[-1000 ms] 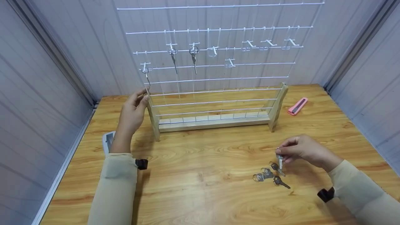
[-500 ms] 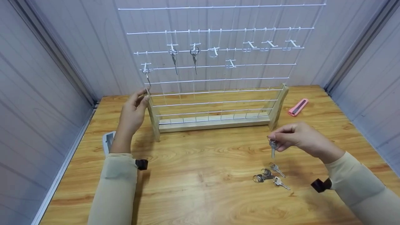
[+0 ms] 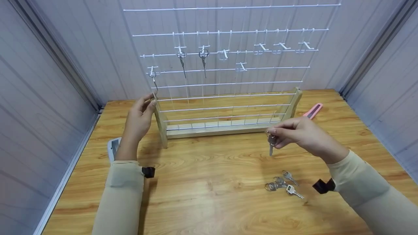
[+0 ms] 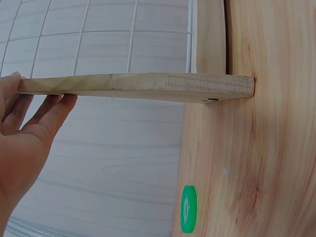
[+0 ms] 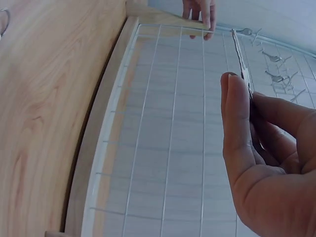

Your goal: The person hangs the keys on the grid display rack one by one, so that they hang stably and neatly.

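My left hand [image 3: 139, 116] grips the upper part of the rack's left wooden side post [image 4: 148, 84], thumb on one face and fingers on the other. In front of the rack, above the table, my right hand [image 3: 300, 135] pinches a silver key [image 3: 271, 150] near its head; in the head view its blade points down. The white wire grid rack [image 3: 230, 107] carries several white hooks [image 3: 242, 66]. Three of them hold keys by their rings, including one key [image 3: 204, 63] near the middle and another key [image 3: 155, 84] at the far left.
Several loose ringed keys [image 3: 294, 192] lie on the wooden table [image 3: 209, 209] at front right. A pink-cased object [image 3: 314, 111] sits behind the right hand. Beside the left forearm is a grey object [image 3: 113, 147], partly hidden. The left wrist view shows a green ring-shaped object [image 4: 188, 210].
My right hand has lifted the key from beside the loose keys and carried it up and leftward toward the rack. The left hand stays on the post.
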Available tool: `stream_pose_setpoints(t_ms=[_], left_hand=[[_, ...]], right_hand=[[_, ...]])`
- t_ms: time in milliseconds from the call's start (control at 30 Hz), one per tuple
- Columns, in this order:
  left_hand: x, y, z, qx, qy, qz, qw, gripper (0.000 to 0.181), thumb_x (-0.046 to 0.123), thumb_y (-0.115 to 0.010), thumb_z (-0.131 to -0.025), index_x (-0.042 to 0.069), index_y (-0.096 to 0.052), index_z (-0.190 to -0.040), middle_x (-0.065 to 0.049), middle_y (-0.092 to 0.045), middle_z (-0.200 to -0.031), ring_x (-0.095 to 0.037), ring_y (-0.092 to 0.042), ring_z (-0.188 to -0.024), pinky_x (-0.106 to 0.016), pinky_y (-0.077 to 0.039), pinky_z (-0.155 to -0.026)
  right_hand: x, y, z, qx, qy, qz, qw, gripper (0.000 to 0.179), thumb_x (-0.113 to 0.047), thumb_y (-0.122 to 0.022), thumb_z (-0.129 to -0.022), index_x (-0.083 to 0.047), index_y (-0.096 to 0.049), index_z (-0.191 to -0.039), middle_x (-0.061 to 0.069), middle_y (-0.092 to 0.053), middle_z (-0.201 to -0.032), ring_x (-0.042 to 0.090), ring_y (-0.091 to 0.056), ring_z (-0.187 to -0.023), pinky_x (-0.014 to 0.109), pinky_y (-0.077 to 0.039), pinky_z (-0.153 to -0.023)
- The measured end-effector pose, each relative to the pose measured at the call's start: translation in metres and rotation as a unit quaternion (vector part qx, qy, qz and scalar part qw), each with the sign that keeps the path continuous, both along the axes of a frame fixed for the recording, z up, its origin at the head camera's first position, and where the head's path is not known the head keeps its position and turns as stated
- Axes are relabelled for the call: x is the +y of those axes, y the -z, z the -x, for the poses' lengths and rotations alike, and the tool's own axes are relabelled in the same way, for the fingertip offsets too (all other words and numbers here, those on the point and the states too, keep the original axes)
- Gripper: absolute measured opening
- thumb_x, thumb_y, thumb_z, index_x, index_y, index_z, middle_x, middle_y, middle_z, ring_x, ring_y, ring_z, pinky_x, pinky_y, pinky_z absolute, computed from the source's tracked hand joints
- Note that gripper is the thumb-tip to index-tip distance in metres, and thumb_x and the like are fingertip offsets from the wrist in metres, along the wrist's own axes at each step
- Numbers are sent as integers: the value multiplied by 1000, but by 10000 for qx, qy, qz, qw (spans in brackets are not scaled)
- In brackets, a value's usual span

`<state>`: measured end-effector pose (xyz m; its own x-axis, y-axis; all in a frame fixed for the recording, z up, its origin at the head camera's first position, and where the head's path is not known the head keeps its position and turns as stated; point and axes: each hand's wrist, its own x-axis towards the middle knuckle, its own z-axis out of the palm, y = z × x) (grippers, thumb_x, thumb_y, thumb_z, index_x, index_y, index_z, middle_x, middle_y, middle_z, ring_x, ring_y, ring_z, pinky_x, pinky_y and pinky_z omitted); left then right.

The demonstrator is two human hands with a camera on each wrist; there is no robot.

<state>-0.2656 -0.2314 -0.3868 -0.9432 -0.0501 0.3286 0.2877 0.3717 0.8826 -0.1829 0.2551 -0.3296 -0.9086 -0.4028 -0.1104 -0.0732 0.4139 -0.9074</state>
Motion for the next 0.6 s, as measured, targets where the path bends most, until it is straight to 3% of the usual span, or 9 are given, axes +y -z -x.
stream_pose_setpoints(t_ms=[400,600], left_hand=[[1,0,0,11,-45,15,10000,44,21,-56,-113,2,-55,-152,-20,-57,-156,-37,-51,-151,-47,-44,-130],[0,0,1,-17,-17,-29,10000,44,22,-56,-113,3,-56,-153,-18,-57,-157,-36,-51,-152,-46,-44,-130]], right_hand=[[-34,-25,10,417,214,742,9961,39,-22,-67,-108,12,-70,-127,-1,-80,-98,13,-79,-87,30,-70,-83],[-52,-41,17,787,238,1158,9899,31,-22,-68,-107,4,-76,-122,4,-80,-99,16,-78,-89,33,-70,-83]])
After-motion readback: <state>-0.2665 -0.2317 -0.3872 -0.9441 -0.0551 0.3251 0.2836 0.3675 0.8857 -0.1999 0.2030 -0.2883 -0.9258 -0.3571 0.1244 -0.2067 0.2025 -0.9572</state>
